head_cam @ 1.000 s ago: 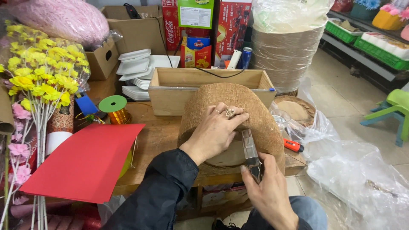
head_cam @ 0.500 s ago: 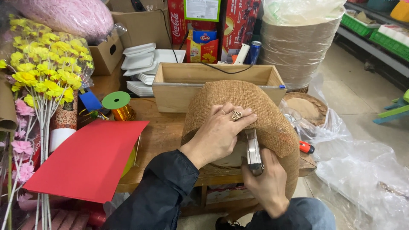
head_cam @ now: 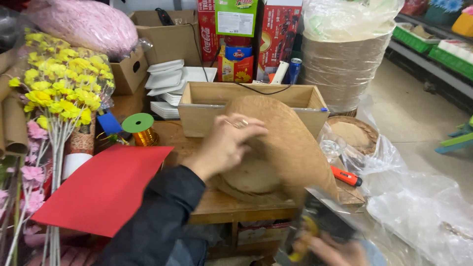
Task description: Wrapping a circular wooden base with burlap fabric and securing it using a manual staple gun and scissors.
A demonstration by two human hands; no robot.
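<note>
A round arch of brown burlap-like sheet [head_cam: 290, 143] stands bent over a flat round woven piece [head_cam: 251, 177] on a wooden table [head_cam: 231, 204]. My left hand [head_cam: 226, 145], in a dark sleeve with a ring on one finger, presses on the arch's near edge and holds it in shape. My right hand [head_cam: 330, 246] is low at the bottom edge, blurred, gripping a dark tool with a yellow part [head_cam: 318, 226], away from the burlap.
An open wooden box [head_cam: 207, 106] stands behind the arch. A red paper sheet [head_cam: 106, 187], green-topped gold wire spool [head_cam: 140, 128] and yellow and pink artificial flowers [head_cam: 64, 93] lie left. An orange cutter [head_cam: 347, 176], plastic bags [head_cam: 423, 207] and stacked brown rolls [head_cam: 345, 69] are right.
My right hand has dropped away from the burlap's edge toward the bottom of the view, taking the tool with it. The left hand stays on the arch. The camera moved closer.
</note>
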